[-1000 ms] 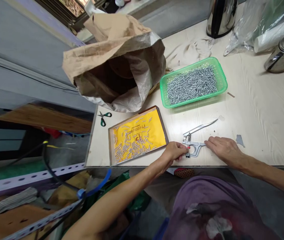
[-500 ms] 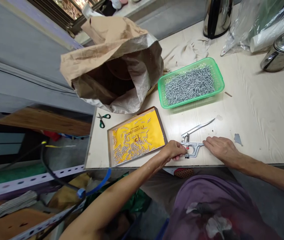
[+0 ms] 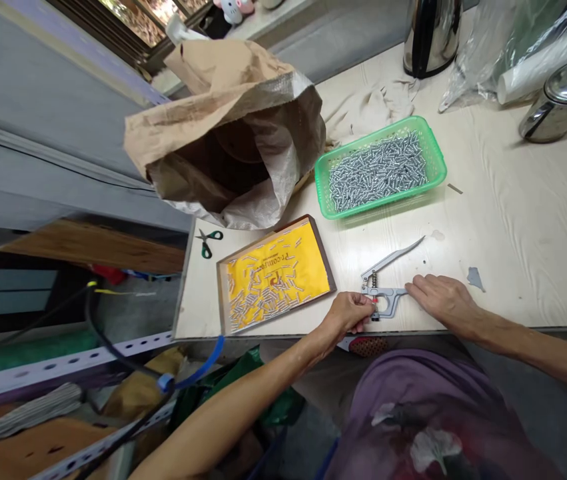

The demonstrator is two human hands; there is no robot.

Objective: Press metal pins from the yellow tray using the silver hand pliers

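Note:
Grey metal snap pliers (image 3: 389, 301) lie on the table near its front edge, handles spread apart, with a small spring and a red part at the jaw. My right hand (image 3: 440, 300) has its fingers closed on the end of the lower handle. At the jaw, the fingertips of my left hand (image 3: 350, 312) are pinched together; whatever is between them is too small or hidden. Left of that hand, a shallow tray (image 3: 324, 257) lined with a yellow bag (image 3: 308, 257) holds many small metal pieces. A green plastic basket (image 3: 383, 208) full of small metal springs (image 3: 378, 170) stands farther back.
An open brown paper sack (image 3: 218, 87) stands at the back left. Green-handled scissors (image 3: 206, 245) lie near the table's left edge. A kettle (image 3: 433, 37), a lidded metal cup (image 3: 558, 107) and clear plastic bags (image 3: 483, 53) are at the back right. A grey scrap (image 3: 475, 279) lies by my right hand.
My left hand has shifted slightly down at the pliers' jaw, its fingertips still pinched. The right hand keeps its hold on the handle. The whole view has moved slightly.

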